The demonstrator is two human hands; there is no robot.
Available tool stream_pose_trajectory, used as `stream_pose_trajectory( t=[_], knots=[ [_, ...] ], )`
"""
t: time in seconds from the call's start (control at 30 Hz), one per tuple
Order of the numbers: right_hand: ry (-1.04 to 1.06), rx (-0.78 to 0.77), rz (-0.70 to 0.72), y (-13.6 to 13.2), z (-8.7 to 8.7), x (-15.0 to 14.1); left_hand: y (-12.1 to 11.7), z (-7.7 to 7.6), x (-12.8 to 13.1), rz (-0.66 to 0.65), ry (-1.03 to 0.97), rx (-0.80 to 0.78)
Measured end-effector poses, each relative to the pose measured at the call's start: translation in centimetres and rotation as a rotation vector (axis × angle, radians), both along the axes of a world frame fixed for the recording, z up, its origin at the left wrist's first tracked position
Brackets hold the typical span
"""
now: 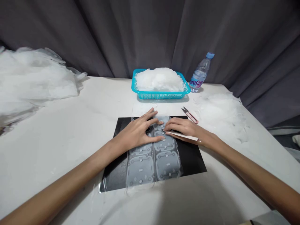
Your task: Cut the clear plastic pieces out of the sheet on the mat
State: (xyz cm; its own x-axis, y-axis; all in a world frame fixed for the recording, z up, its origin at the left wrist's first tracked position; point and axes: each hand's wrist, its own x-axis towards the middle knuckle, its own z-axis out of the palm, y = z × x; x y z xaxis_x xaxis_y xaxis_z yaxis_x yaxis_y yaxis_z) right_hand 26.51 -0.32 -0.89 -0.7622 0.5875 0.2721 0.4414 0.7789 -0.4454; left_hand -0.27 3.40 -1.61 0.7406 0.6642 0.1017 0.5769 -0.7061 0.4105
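Two bare hands work over a white desk (77, 131), seen from the wearer's own viewpoint. In the middle of the desk, a black mat (193, 161) lies flat, set at a slight angle. Across its centre rests a translucent sheet (140, 170) of moulded, rounded panels in two columns, marked with small raised dots and bars; it reaches from the mat's near edge to its far edge.

The left hand (138, 129) lies over the upper left part of the sheet, its fingers (153, 121) spread and released, with the thumb stretched toward the right column. The right hand (185, 126) is at the sheet's right edge, its fingers bent and closed around a slim white tool (184, 135) that slants along the near side of the hand. Its tip is partly hidden by the fingers.

Just beyond the right hand lies a pair of small thread snips (190, 115), blades pointing away. To their right spreads a loose layer of pale, filmy pieces (222, 115). At the back stands a turquoise basket (161, 95) heaped with white pieces (159, 79); beside it is a tilted-looking, blue-capped water bottle (199, 75). A large white pile (35, 78) fills the far left, before a dark grey curtain (145, 37).
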Motion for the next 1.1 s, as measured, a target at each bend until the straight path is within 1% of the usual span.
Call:
stream_pose_trajectory(
  t=[0.1,0.2,0.27,0.33,0.4,0.5,0.57,0.6,0.7,0.77,0.83,0.9,1.0,1.03,1.07,1.1],
  knots=[
    [-0.067,0.152,-0.067,0.2,-1.4,-0.3,0.1,0.0,0.1,0.014,0.004,-0.006],
    [-0.106,0.233,-0.064,0.3,-2.1,-0.7,0.2,0.1,0.1,0.027,-0.033,-0.076],
    [-0.090,0.201,-0.059,0.3,-2.0,-1.0,0.3,0.2,0.2,0.041,-0.054,-0.118],
    [0.003,0.114,-0.110,0.4,-1.5,-1.2,0.3,0.2,0.2,0.047,-0.039,-0.144],
    [0.152,0.019,-0.227,1.0,-0.9,-1.3,0.2,0.2,0.2,0.045,0.001,-0.164],
    [0.359,-0.019,-0.474,2.7,-0.4,-1.0,0.3,0.2,0.2,0.050,0.045,-0.195],
    [0.420,-0.033,-0.587,3.8,-0.3,-0.6,0.4,0.1,0.2,0.059,0.054,-0.205],
    [0.430,-0.054,-0.611,4.2,-0.2,-0.5,0.4,0.1,0.2,0.061,0.056,-0.208],
    [0.429,-0.132,-0.592,4.1,0.5,-0.4,0.5,-0.2,0.1,0.059,0.027,-0.198],
    [0.411,-0.169,-0.541,3.4,1.2,-0.4,0.5,-0.2,0.0,0.049,-0.052,-0.152],
    [0.383,-0.208,-0.493,2.7,2.0,-0.3,0.3,0.1,0.1,0.077,-0.150,-0.080],
    [0.356,-0.260,-0.453,2.0,2.5,-0.3,0.1,0.8,0.1,0.186,-0.215,0.004],
    [0.318,-0.300,-0.398,1.3,2.7,-0.7,-0.3,2.2,0.3,0.362,-0.232,0.086],
    [0.309,-0.290,-0.388,1.0,2.7,-0.9,-0.4,2.7,0.3,0.393,-0.219,0.067],
    [0.302,-0.277,-0.379,0.8,2.6,-1.2,-0.5,3.0,0.4,0.407,-0.196,-0.004],
    [0.293,-0.267,-0.367,0.5,2.5,-1.5,-0.6,3.2,0.4,0.412,-0.173,-0.121]
  ],
)
